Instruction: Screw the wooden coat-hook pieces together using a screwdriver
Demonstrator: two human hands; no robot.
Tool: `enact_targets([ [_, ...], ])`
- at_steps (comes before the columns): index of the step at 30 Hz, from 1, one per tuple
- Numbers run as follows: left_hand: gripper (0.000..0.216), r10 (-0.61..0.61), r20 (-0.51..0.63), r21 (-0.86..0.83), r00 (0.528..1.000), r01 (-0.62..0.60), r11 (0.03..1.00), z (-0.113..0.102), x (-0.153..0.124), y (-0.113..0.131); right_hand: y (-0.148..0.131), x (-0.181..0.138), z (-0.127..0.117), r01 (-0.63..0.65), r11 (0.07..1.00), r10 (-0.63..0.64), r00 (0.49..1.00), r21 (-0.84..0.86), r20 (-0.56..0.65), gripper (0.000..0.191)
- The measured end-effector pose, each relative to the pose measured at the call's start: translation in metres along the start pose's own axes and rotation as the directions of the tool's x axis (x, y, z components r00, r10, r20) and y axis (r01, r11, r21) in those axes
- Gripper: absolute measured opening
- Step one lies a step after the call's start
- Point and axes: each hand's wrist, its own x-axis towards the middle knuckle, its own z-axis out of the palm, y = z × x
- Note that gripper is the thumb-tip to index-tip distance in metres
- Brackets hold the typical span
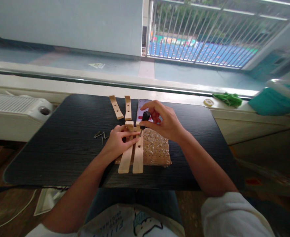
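My right hand is closed around the black handle of a screwdriver. The shaft points down at a hole in the right-hand curved wooden piece. Beside that piece, a matching left wooden piece lies parallel, and both rest on a brown block wrapped in clear tape. My left hand lies across the two pieces and steadies them. Its thumb and index finger stretch to either side of the screwdriver tip. Whether a screw sits under the tip is too small to tell.
Several loose screws lie left of my left hand on the black table. Two more wooden pieces and a phone are behind the block. On the windowsill are a tape roll, a green cloth and a teal container.
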Motion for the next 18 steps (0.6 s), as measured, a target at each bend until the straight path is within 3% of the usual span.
enact_targets([
  [11,0.024,0.001,-0.001,-0.007,1.000,-0.001,1.000,0.000,-0.001,0.000,0.002,-0.001,0.004,0.115,0.993,-0.113,0.993,0.039,-0.035,0.013],
  [18,0.024,-0.004,-0.003,-0.013,1.000,0.004,1.000,0.001,0.000,-0.001,0.001,0.000,-0.009,0.113,0.993,-0.114,0.992,0.016,0.062,0.021],
])
